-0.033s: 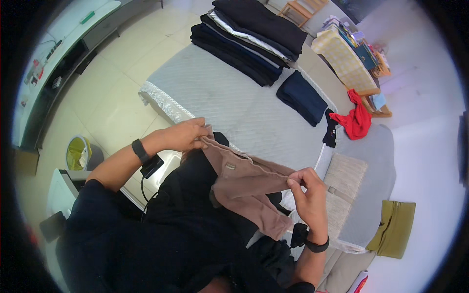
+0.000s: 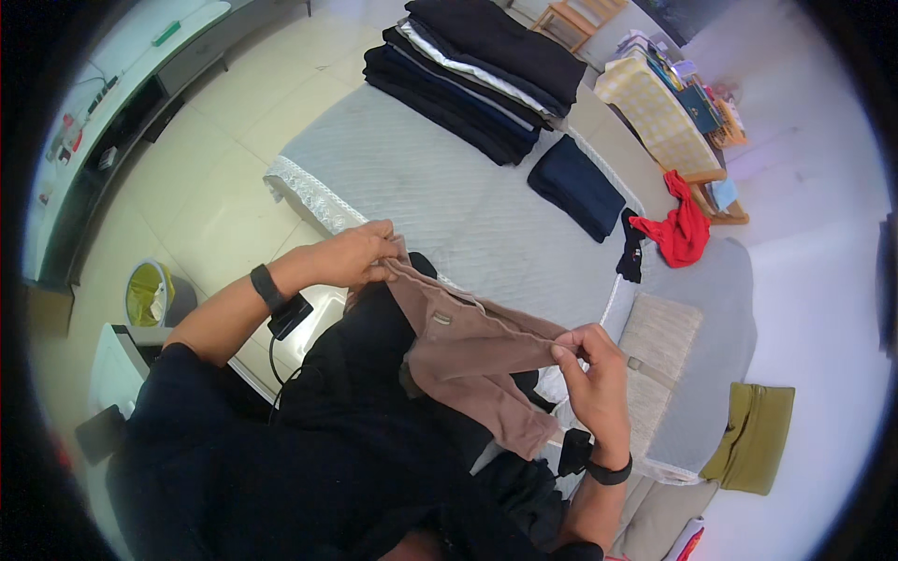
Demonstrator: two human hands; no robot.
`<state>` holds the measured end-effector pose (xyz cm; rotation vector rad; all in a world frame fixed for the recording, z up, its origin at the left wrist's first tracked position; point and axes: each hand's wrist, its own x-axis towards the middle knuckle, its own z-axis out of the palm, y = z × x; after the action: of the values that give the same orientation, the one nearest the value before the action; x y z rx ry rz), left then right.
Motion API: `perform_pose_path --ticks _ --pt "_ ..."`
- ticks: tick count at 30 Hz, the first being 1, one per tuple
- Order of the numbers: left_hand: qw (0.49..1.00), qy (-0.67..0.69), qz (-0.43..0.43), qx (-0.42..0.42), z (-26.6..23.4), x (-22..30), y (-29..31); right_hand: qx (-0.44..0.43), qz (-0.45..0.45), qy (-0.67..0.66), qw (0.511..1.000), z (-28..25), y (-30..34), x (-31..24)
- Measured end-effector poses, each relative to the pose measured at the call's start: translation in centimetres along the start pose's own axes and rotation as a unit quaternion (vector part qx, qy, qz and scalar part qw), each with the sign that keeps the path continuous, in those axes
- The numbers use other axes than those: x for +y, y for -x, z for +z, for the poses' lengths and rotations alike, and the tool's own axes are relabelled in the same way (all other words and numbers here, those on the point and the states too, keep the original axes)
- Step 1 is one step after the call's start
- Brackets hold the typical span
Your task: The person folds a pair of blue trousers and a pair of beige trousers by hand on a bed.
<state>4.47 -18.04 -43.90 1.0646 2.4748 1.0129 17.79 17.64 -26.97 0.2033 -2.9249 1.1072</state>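
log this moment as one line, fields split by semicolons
left hand: pinching brown garment; right hand: pinching its other end; brown garment: spread between both hands; folded clothes stack: on grey cover

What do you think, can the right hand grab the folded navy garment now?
Probably not: the right hand is pinching the brown garment. Nothing lies on the folded navy garment, so letting go might leave the way free.

On the near side of the grey quilted cover (image 2: 374, 164), the left hand (image 2: 360, 255) and right hand (image 2: 594, 374) pinch a brown garment (image 2: 472, 355) by its waistband, spread between them. A stack of folded dark clothes (image 2: 477, 79) lies at the cover's far end, a folded navy garment (image 2: 577, 189) toward its right edge. A yellow-lined bin (image 2: 182, 297) stands on the floor (image 2: 201, 178) left of the cover.
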Motion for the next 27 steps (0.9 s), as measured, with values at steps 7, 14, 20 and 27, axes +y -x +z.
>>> perform_pose_path --ticks 7,14,20,27 --pt "0.999 -0.038 -0.002 -0.024 -1.5 0.9 -1.8 -0.117 -0.038 0.047 0.991 -1.6 1.8 -1.4" --pt "0.993 -0.033 0.109 0.042 -4.9 3.2 -5.3 -0.054 -0.021 0.13 0.99 -6.3 2.7 -2.4" --pt "0.978 -0.012 0.179 0.107 -9.7 8.6 -8.0 0.028 -0.061 0.243 0.968 -10.6 3.8 -5.0" --pt "0.921 -0.055 0.3 0.241 -15.0 16.1 -10.1 0.193 -0.094 0.348 0.912 -16.9 5.9 -10.5"
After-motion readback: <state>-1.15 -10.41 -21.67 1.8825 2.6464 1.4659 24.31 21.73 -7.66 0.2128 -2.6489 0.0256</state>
